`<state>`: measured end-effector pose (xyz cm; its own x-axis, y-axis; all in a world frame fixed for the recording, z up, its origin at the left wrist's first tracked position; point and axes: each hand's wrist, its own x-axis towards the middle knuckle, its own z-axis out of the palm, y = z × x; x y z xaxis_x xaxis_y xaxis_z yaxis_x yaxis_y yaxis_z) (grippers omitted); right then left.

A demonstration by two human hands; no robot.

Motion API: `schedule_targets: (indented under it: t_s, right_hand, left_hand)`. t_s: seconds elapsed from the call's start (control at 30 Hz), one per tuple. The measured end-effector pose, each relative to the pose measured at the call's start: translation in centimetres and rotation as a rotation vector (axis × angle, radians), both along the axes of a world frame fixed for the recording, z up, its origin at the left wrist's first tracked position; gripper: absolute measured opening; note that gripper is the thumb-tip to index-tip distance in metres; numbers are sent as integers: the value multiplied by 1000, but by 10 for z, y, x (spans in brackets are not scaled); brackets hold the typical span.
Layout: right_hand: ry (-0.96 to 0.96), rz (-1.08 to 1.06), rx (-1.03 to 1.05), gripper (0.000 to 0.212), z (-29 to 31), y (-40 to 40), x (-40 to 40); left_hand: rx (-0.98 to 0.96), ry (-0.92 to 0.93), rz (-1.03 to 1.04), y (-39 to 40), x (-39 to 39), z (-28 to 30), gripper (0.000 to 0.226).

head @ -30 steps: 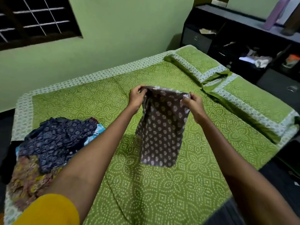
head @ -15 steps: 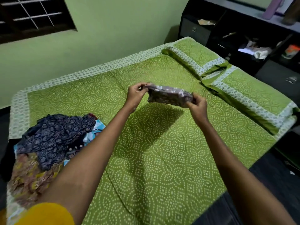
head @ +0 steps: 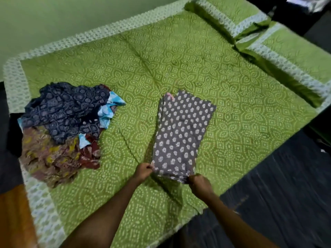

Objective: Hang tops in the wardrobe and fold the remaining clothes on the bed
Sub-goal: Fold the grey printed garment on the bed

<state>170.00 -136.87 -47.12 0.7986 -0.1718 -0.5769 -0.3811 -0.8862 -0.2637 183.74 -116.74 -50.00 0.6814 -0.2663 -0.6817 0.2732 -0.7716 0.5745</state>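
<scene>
grey printed garment laid flat on bed, both hands at its near edge

landmark: the grey printed garment [head: 180, 135], lying as a long narrow strip on the green bed [head: 241, 122], roughly mid-bed and angled away from the person.

- left hand [head: 143, 171] at the garment's near left corner, fingers [head: 149, 168] curled and pinching the hem. right hand [head: 200, 184] at the near right corner, its fingers pinching the same edge. the near edge looks slightly lifted; the rest lies flat on the cover.
- reading: a grip at both near corners keeps the edge taut and square, so the strip lies without creases. it looks already doubled lengthwise, layered edges showing along its left side. likely next: bring the near edge up toward the far end. that is a judgement, not seen.
- a small pink patch shows at the garment's far left corner; cannot tell what it is.
- left of the garment, well apart: a loose pile of clothes [head: 62, 126], unfolded. dark blue print on top, brown and yellow print below, light blue and red scraps poking out at the side nearest the garment. judged the remaining work.
- beyond the garment and to its right: two pillows [head: 286, 51] at the head of the bed, side by side.
- containers: none in plain view. no wardrobe visible; dark furniture past the pillows is too blurred to read.
- frame blurred at the edges, floor dark to the garment's right.
</scene>
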Motion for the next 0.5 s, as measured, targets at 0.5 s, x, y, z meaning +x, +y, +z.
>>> schedule_targets:
  t_s: [0.5]
  right_hand:
    - [-137, -1, 157, 70, -200, -4, 55]
  left_hand:
    - [179, -673, -713, -52, -13, -187, 80]
